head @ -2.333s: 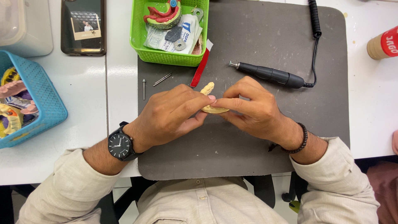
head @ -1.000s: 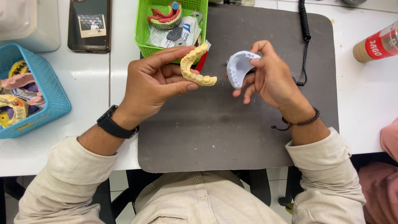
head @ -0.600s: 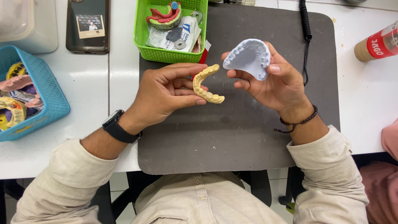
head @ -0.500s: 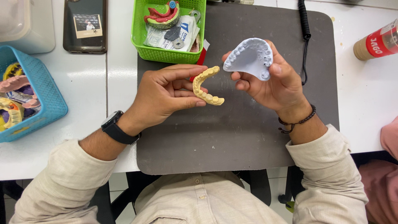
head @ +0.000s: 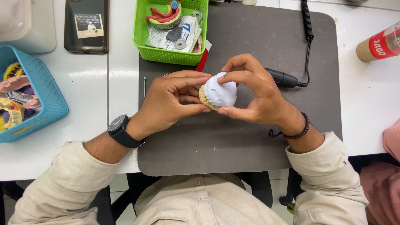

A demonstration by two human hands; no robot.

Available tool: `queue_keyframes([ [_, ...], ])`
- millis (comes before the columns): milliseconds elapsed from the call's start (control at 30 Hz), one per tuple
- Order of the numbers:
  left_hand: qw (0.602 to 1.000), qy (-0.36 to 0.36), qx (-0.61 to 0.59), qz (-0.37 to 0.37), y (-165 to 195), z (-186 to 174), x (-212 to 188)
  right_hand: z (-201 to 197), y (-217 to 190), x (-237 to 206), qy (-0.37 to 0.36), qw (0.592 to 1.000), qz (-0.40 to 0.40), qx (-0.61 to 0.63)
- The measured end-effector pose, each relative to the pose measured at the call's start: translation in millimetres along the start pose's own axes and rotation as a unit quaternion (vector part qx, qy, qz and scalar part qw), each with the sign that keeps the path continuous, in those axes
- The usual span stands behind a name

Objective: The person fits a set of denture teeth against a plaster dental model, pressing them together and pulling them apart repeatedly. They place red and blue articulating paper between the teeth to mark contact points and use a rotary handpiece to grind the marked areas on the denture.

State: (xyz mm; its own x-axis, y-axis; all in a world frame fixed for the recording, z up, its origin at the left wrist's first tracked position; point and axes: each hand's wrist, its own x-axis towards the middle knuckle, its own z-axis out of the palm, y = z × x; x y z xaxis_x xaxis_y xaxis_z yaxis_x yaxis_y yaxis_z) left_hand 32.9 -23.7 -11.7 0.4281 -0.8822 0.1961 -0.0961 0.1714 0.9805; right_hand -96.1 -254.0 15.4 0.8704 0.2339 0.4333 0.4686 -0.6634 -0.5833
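- White dental mould point(head: 221, 91): I see it pressed over a tan tooth-arch cast point(head: 203, 98), whose edge shows only at the mould's left and lower rim; the pair is held above the middle of the dark grey mat point(head: 250, 141), between both hands.
- Left hand point(head: 171, 102): fingers curled and pinching the cast and mould from the left side; thumb low, forefinger across the top. A black wristwatch point(head: 118, 130) sits on that wrist.
- Right hand point(head: 254, 93): fingers closed around the mould from the right, fingertips touching its top and lower rim. A dark bead bracelet point(head: 293, 133) circles that wrist.
- Black handpiece point(head: 283, 78): lying on the mat just behind the right hand, its coiled cord point(head: 307, 21) running toward the bench's far edge.
- Green basket point(head: 171, 31): at the mat's far left corner, holding a red-and-green dental model and paper packets.
- Blue basket point(head: 39, 100): at the bench's left edge, holding pink and yellow dental pieces.
- Dark phone point(head: 86, 26): flat near the far edge, left of the green basket.
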Motion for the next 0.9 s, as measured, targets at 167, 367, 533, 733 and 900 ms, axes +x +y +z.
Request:
queue_keyframes([
  [167, 1.0, 0.001, -0.028, -0.002, -2, 1, -1, 2, -3, 1, -0.004, 1.0, 0.002, 0.003],
  [367, 1.0, 0.006, -0.02, -0.016, 1, 0, 0, 4, -2, -1, -0.011, 1.0, 0.015, 0.013],
  [533, 0.971, 0.006, 0.212, 0.114, 2, 2, -3, 8, 6, -11, 0.018, 0.999, 0.05, 0.013],
  [733, 0.944, 0.02, 0.281, 0.17, -1, 8, -10, 12, 5, -18, 0.037, 0.986, 0.093, 0.133],
  [900, 0.986, 0.048, 0.148, 0.06, -8, 8, -6, 10, -9, -9, 0.076, 0.984, -0.057, -0.148],
])
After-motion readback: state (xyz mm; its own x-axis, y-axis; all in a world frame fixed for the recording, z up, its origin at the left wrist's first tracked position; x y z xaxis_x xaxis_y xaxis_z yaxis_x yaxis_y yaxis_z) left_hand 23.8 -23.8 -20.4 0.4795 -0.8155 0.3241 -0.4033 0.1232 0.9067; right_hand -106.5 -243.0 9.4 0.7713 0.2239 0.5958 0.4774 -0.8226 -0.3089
